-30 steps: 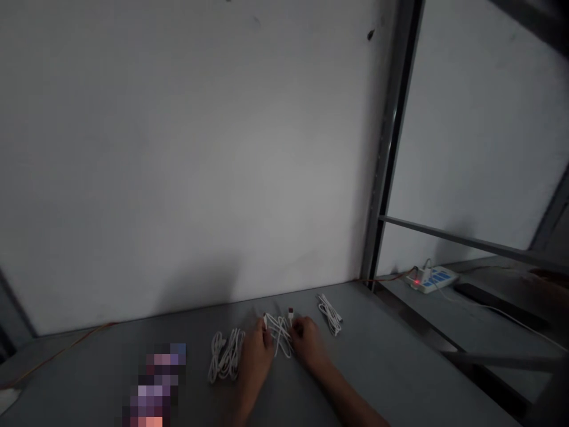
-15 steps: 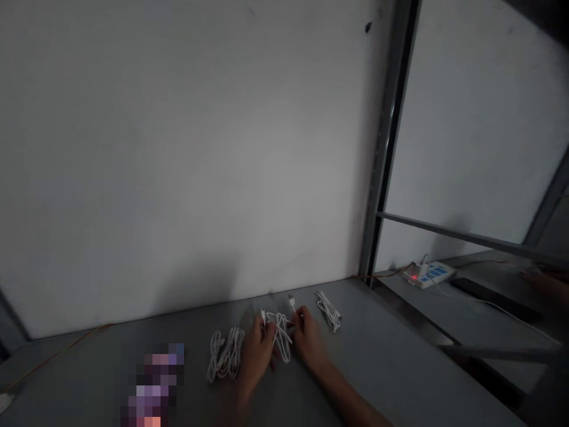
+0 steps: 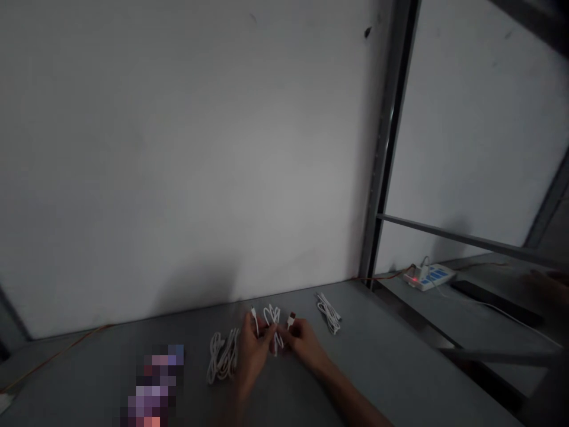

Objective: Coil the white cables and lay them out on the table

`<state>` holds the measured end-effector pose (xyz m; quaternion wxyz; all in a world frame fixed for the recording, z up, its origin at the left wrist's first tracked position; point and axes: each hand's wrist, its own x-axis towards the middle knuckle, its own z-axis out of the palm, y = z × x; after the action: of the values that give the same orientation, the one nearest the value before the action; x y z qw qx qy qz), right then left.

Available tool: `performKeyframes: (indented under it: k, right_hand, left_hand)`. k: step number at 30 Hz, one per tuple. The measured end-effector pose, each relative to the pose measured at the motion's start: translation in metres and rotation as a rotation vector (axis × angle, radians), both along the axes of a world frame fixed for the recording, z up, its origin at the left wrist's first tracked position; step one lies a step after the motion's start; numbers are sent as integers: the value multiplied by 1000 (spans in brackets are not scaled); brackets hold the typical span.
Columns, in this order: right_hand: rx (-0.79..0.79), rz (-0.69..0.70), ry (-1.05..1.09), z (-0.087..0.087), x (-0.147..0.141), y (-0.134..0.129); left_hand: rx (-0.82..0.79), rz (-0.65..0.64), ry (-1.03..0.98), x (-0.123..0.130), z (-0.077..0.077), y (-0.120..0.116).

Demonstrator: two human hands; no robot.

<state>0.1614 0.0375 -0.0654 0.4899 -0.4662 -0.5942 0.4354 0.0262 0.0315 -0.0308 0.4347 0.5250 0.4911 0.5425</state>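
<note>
The left hand (image 3: 254, 350) has its grip closed in a pinch on a small white connector (image 3: 253, 314), and the right hand (image 3: 304, 343) pinches a red-tipped connector (image 3: 291, 320). Both seem to belong to one white cable (image 3: 272, 320), whose loops hang between the hands just above the grey bench (image 3: 377, 373).

Just left of that cable lies a white cable coil (image 3: 222, 357); to its right lies a smaller white bundle (image 3: 328, 313). A tug could draw the loops into a knot, and a wide swing could snag either neighbour. In this dim light, the small connectors could also slip from the fingertips.

Well right of the cable, a white power strip (image 3: 429, 276) shows a red light and blue panels. No brand or writing can be read on it or on the connectors. A pixelated patch (image 3: 153, 382) hides part of the bench left of the cable.
</note>
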Motion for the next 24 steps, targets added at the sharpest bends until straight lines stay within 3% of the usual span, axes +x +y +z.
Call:
performKeyframes:
  k: [3, 10, 13, 17, 20, 24]
  right_hand:
    - [-32, 79, 71, 4, 0, -3]
    - [-86, 96, 178, 2, 2, -3]
    - [-124, 109, 208, 3, 5, -1]
    - [-120, 229, 163, 12, 12, -2]
    - [-143, 270, 137, 16, 16, -4]
    - [-139, 226, 130, 14, 20, -3]
  left_hand:
    - [-10, 19, -24, 1, -2, 1]
    - [-78, -77, -67, -2, -13, 7]
    - [-60, -123, -77, -3, -13, 8]
    - [-61, -181, -13, -3, -8, 7]
    - [-34, -148, 27, -3, -7, 6]
    - [-52, -89, 17, -1, -8, 4]
